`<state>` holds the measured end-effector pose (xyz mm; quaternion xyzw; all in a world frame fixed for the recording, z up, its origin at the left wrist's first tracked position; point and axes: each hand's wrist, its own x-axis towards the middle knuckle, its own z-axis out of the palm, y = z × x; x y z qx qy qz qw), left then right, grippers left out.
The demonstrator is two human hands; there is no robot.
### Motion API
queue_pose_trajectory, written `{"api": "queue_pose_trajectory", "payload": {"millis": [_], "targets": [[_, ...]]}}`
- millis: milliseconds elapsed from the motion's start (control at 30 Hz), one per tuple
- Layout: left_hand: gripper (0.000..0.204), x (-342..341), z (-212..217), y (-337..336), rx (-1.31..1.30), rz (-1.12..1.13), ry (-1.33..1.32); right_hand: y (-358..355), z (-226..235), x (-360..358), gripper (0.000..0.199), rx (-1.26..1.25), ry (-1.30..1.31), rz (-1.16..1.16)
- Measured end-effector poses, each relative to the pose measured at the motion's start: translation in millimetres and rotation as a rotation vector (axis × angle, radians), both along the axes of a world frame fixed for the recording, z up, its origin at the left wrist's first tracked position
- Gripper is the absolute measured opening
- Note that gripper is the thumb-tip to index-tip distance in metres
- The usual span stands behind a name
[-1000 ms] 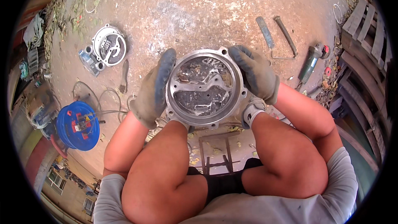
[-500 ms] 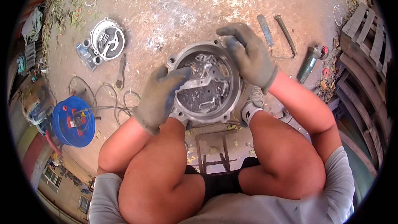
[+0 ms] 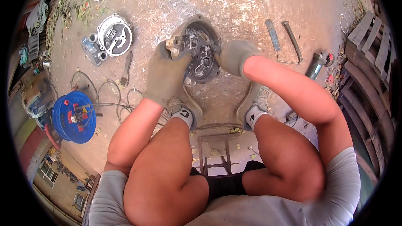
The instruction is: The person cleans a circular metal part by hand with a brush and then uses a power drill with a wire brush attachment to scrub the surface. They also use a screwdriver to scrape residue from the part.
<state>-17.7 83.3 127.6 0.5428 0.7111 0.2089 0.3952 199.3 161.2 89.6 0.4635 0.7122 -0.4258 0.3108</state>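
A round grey metal housing [image 3: 200, 54], with bolt lugs on its rim and a dark, cast interior, is tilted in front of me beyond my feet. My left hand [image 3: 167, 73], in a grey-brown work glove, grips its left rim with the thumb over the inside. On the opposite side my right hand [image 3: 238, 57], gloved the same way, holds the right rim, its fingertips partly hidden. To the left, a second round metal casting [image 3: 114, 35] with a pale face lies on the ground, beside a blue-grey part with round ports [image 3: 91, 50].
A brush [image 3: 127, 69] lies left of my hands, near a blue cable reel [image 3: 74, 117] and its loose cable. Rightward are a flat metal strip [image 3: 272, 35], a hammer-like bar [image 3: 292, 41] and an angle grinder [image 3: 317, 64]. Wooden pallets [image 3: 370, 46] stand at the far right.
Both hands and the housing have moved away from me, and the housing is now tilted. My right hand, raised beside the rim before, has closed on its right side.
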Motion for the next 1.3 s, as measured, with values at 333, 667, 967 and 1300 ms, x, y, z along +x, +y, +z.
{"api": "queue_pose_trajectory", "payload": {"millis": [333, 667, 967, 1300], "targets": [[0.058, -0.3, -77.0, -21.8, -0.288, 0.155, -0.161, -53.5, -36.0, 71.5, 0.045, 0.371, 0.616, 0.042], [0.068, 19.4, -68.9, -11.4, -0.467, 0.080, 0.154, -80.0, -44.8, -3.2, 0.058, -0.089, 0.302, 0.243], [0.083, 5.3, -117.8, -23.6, -0.381, 0.047, -0.044, -22.4, -74.2, 65.8, 0.044, 0.098, 0.370, 0.442], [0.064, -44.8, -166.1, -56.5, -0.461, 0.510, -0.641, 1.3, -96.3, 334.7, 0.054, 0.542, -0.287, -0.538]]}}
